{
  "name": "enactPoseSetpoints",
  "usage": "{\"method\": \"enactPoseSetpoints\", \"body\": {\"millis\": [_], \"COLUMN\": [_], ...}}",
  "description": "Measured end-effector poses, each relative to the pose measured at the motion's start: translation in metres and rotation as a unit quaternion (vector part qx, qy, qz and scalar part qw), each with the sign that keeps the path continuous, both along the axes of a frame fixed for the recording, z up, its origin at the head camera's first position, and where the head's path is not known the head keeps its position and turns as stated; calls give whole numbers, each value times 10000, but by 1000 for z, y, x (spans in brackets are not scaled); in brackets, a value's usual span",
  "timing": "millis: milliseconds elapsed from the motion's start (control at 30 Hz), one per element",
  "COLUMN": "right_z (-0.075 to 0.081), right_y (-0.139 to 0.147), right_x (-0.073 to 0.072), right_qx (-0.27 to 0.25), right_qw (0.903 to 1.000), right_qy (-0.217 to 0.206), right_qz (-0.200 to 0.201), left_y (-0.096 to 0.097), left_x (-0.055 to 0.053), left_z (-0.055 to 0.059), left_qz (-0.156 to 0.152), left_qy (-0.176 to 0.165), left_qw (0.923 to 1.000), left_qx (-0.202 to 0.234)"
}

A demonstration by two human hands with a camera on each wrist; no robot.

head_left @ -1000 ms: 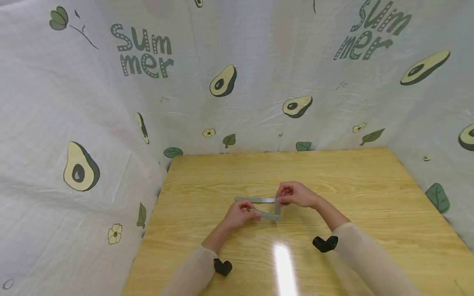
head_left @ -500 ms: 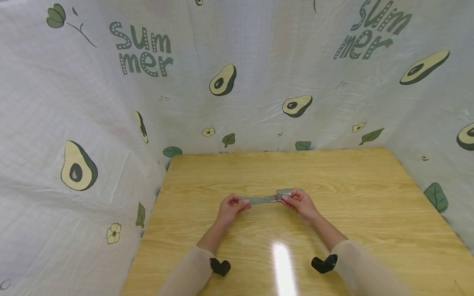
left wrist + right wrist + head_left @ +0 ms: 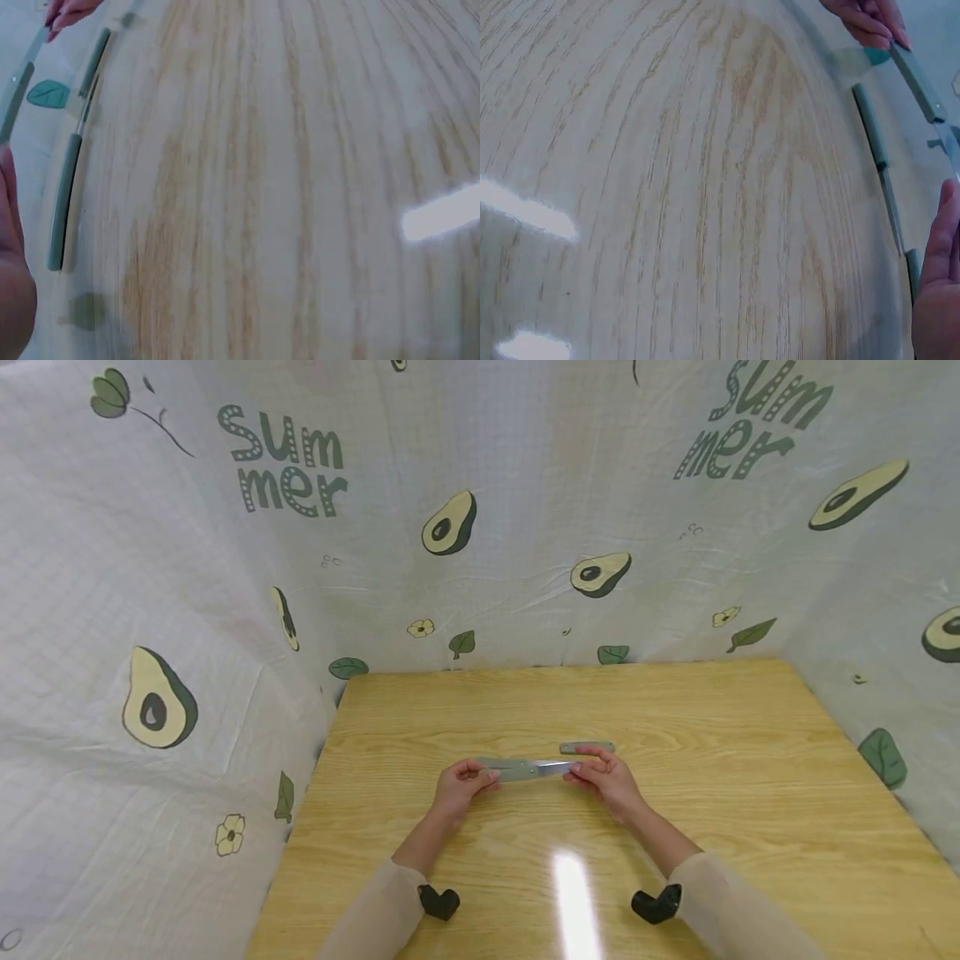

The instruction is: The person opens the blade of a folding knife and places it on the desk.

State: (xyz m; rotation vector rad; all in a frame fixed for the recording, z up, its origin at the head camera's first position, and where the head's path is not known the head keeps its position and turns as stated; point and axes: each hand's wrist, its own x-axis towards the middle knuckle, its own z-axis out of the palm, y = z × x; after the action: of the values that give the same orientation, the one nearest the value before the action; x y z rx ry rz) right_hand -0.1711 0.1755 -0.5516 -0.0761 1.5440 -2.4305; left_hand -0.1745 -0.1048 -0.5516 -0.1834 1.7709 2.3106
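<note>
My left hand (image 3: 455,787) pinches the green handle of a folding knife (image 3: 517,771), and the thumb lies on top of the handle. Its shiny blade points right, in line with the handle. My right hand (image 3: 609,782) pinches the blade near its tip with thumb and fingers. The left wrist view shows the same knife (image 3: 16,101) raised above the table between both hands. Behind it, a second green-handled knife (image 3: 66,202) lies on the table with its blade out. Past that blade tip lies a separate slim green piece (image 3: 587,747), partly behind my right fingers.
The wooden table (image 3: 420,718) is enclosed by a white cloth (image 3: 517,468) printed with avocados and leaves, hanging at the back and sides. A bright reflection lies on the tabletop nearer to me. Black wrist mounts (image 3: 657,904) sit on both sleeves.
The blade was at a right angle to the handle and now stretches straight out from it. Both hands have moved back and level, and the green piece at the right has come into view.
</note>
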Motion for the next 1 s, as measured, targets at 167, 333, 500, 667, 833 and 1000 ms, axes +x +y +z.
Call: {"method": "enactPoseSetpoints", "body": {"millis": [167, 333, 500, 667, 833, 1000], "right_z": [-3, -5, -5, -5, -3, -1], "right_y": [-13, -28, -36, -38, -39, -37], "right_x": [1, 3, 2, -2, -5, -6], "right_qx": [853, 1530, 1929, 2338, 2752, 3146], "right_qw": [9918, 9748, 9630, 9553, 9467, 9353], "right_qy": [-741, -1193, -1358, -1269, -1213, -1161], "right_qz": [-598, -1101, -1305, -1288, -1156, -1133], "left_y": [2, 6, 9, 11, 12, 14], "left_x": [5, 11, 11, 9, 8, 9], "left_z": [-4, -6, -12, -14, -13, -14], "left_qz": [800, 1406, 1765, 1857, 1904, 1909], "left_qy": [-103, -88, -71, -26, -34, 119], "left_qw": [9878, 9505, 9313, 9290, 9249, 9228], "left_qx": [-1331, -2771, -3186, -3202, -3291, -3345]}}
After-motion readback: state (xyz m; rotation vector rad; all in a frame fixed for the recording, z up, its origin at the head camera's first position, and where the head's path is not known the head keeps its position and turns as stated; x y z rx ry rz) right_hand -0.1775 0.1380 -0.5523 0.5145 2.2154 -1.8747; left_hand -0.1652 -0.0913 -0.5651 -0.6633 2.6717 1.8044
